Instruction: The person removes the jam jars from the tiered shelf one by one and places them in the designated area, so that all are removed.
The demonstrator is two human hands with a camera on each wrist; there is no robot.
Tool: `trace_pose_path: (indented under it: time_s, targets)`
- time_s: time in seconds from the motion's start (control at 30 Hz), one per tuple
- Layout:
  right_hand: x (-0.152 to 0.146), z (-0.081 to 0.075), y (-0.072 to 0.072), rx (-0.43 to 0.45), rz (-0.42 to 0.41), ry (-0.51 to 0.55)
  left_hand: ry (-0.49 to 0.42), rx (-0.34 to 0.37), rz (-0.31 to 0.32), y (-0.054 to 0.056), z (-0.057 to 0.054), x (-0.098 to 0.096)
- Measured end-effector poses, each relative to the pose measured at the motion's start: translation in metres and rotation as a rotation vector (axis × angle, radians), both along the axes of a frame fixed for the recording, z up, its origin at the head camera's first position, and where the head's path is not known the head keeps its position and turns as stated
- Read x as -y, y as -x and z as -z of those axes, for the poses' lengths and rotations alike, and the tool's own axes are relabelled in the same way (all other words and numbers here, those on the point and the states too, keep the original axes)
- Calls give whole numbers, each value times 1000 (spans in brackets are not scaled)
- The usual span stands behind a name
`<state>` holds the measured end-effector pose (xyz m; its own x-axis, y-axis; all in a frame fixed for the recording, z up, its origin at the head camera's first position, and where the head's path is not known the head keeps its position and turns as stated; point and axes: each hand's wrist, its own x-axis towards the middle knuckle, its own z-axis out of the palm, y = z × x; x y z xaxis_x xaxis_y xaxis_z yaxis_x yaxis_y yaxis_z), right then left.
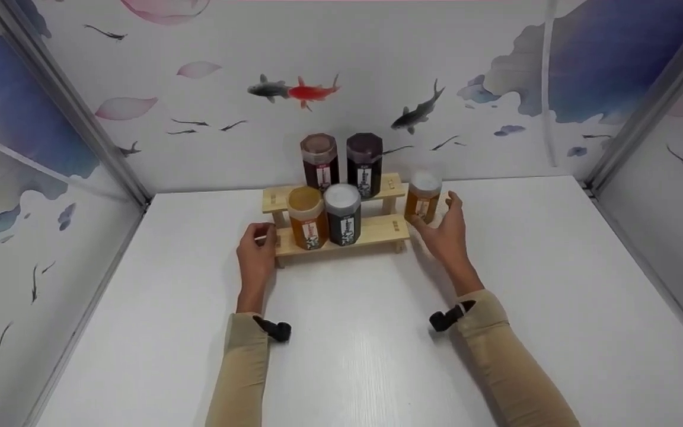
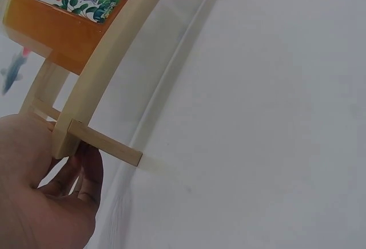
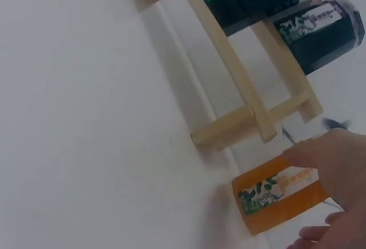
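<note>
My left hand grips the left end of a two-tier wooden rack, fingers curled under the lower board in the left wrist view. My right hand is spread around an amber jar with a white lid, to the right of the rack. The thumb lies against the jar's side, while the index finger stands apart from it. On the lower tier, an amber jar and a dark jar with a white lid stand side by side toward the left. Two dark jars, one reddish and one purple-black, occupy the upper tier.
A white table carries the rack near its back edge. Close behind rises a white wall printed with fish and petals. Side panels with metal posts bound the table left and right.
</note>
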<state>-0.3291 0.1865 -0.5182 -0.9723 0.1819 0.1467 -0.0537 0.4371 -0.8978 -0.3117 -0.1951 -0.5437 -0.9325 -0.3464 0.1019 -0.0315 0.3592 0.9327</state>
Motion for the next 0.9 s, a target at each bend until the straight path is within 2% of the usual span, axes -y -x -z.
trace_pose_path:
  time_s: [0.13,0.23,0.33,0.4,0.47,0.67,0.77,0.9]
  targets:
    - [20,-7,-15,-143,85,-50,0,15,-8,-1,1,1]
    - [35,-13,-24,-279,121,-64,6,1,3,-1,1,0]
    - [51,-19,-29,-390,94,-10,10,-22,9,-1,0,0]
    - [62,-20,-31,-418,36,41,14,-33,9,-1,0,1]
    - [73,-19,-33,-406,-36,85,11,-28,8,0,-1,1]
    - [100,-8,-34,-258,-246,139,10,-3,0,1,-1,2]
    - [110,-4,-33,-207,-293,157,11,-1,-1,1,-1,1]
    - [122,-1,-31,-191,-311,168,9,-15,-7,1,-2,1]
